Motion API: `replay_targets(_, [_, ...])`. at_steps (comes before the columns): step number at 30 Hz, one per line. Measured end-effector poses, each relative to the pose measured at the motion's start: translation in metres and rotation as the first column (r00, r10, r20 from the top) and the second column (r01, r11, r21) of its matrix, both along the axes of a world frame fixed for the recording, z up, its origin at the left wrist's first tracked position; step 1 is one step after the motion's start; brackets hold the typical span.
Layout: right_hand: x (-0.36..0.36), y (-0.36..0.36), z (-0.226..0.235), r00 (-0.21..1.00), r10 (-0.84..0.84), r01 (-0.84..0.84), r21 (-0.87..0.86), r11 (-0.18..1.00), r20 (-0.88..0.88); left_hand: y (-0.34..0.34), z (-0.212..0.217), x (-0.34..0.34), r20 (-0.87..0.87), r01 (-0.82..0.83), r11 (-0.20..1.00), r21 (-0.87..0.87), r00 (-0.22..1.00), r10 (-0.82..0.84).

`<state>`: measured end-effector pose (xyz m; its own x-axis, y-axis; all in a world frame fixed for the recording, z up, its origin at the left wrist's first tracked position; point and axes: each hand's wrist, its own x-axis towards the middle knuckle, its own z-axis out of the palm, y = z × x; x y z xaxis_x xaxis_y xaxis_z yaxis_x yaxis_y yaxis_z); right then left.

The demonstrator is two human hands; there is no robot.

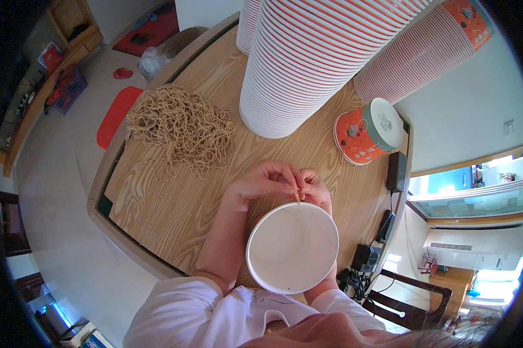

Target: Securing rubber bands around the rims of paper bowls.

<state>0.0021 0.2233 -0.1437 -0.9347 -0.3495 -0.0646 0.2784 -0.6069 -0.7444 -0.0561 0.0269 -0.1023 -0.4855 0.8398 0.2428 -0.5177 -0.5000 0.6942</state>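
Close to my body is a white paper bucket (276,243), its open mouth facing up and its inside bare. At its far rim my left hand (260,181) pinches a thin strand of tan twine (298,196) between thumb and fingertips. My right hand (316,189) meets it there, fingers closed at the same strand; part of that hand is hidden behind the bucket. A loose heap of the same tan twine (183,130) lies on the table, beyond and left of my hands.
Tall nested stacks of paper buckets (308,64) rise at the far side, with another stack (418,58) to the right. An orange printed bucket (357,136) stands upside down nearby. Black power adapters (396,172) and cables line the right edge of the wood-grain table (151,203).
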Motion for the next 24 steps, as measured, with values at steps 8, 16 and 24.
replay_targets(8, [0.001, -0.001, -0.001, 0.998, -0.022, 0.021, -0.022, 1.000, -0.057, 0.003, -0.003, 0.001, 0.067, -0.051, 0.997, -0.065, 0.996, 0.055])
replay_targets(16, [0.002, -0.006, 0.003, 0.999, -0.042, 0.041, -0.038, 0.998, -0.023, 0.002, -0.002, 0.001, 0.039, -0.108, 0.993, -0.052, 0.993, 0.110])
replay_targets(24, [0.000, -0.005, 0.008, 0.998, 0.003, 0.001, 0.047, 0.999, -0.071, 0.005, -0.013, -0.003, 0.101, -0.064, 0.997, -0.044, 0.993, 0.068])
